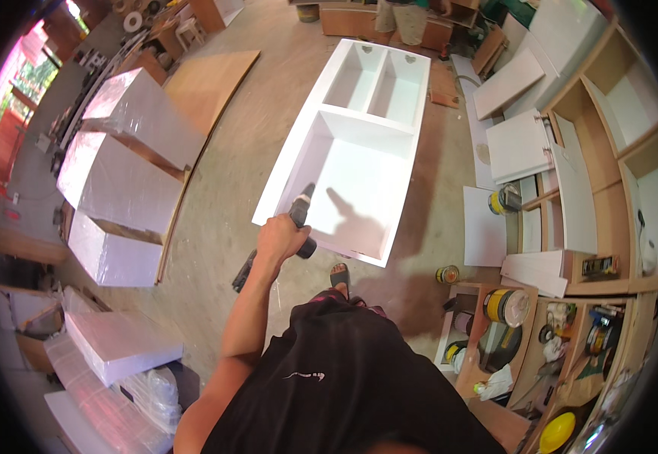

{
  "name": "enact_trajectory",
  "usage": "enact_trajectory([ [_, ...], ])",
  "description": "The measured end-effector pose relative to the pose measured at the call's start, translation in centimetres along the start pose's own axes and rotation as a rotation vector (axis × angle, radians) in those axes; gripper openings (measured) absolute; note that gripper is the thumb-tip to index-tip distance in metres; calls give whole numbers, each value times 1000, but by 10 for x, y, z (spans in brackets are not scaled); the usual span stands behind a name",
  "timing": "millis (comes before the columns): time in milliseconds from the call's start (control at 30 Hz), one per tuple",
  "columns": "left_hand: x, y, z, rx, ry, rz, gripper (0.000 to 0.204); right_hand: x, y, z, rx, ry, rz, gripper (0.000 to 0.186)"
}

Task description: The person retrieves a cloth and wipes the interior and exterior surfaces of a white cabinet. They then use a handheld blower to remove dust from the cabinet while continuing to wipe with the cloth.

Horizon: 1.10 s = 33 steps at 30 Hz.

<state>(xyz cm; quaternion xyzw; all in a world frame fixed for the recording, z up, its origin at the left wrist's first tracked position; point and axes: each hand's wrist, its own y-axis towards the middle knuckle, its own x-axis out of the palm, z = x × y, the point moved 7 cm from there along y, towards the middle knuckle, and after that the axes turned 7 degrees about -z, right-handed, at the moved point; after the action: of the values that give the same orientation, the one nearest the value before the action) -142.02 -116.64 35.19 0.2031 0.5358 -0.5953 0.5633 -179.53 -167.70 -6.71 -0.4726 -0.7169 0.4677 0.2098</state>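
My left hand (280, 238) is closed round the grip of a black pistol-shaped power tool (298, 212). The tool's narrow nose points away from me, over the near end of a white cabinet (283, 163) lying on the floor with its open side up. Its exact kind is not clear, and my fingers and wrist cover part of it. A divider splits the cabinet into a large near compartment and two smaller far ones. Shadows of the tool and hand fall on the inside of the large compartment. My right hand is out of sight.
Plastic-wrapped white boxes (121, 178) stand on the left beside a brown board (211, 87). Wooden cabinet frames (586, 163) and a shelf unit with tins (507, 306) line the right. A small tin (447, 274) sits on the floor. Another person (402, 21) stands at the far end.
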Motion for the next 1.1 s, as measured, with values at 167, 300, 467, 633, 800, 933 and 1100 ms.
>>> enact_trajectory([
  [167,-26,-17,-20,52,-297,-206,36,-31,7,-68,153,302,76,27],
  [300,-46,-13,-47,-4,-565,-299,32,-94,49,-186,-213,482,375,31],
  [467,-67,28,-71,125,-452,-332,31,-101,33,-437,-631,-62,517,46],
  [633,-101,71,-96,149,-537,-393,31,-48,72,-585,-856,-911,538,49],
  [800,-98,94,-112,143,-396,-533,35,-13,171,-599,-561,-1491,111,40],
  [933,-83,97,-104,151,-358,-559,38,0,237,-588,-527,-1800,-109,29],
  [1100,-51,90,-86,-9,-408,-409,38,23,280,-498,21,-1912,-528,57],
])
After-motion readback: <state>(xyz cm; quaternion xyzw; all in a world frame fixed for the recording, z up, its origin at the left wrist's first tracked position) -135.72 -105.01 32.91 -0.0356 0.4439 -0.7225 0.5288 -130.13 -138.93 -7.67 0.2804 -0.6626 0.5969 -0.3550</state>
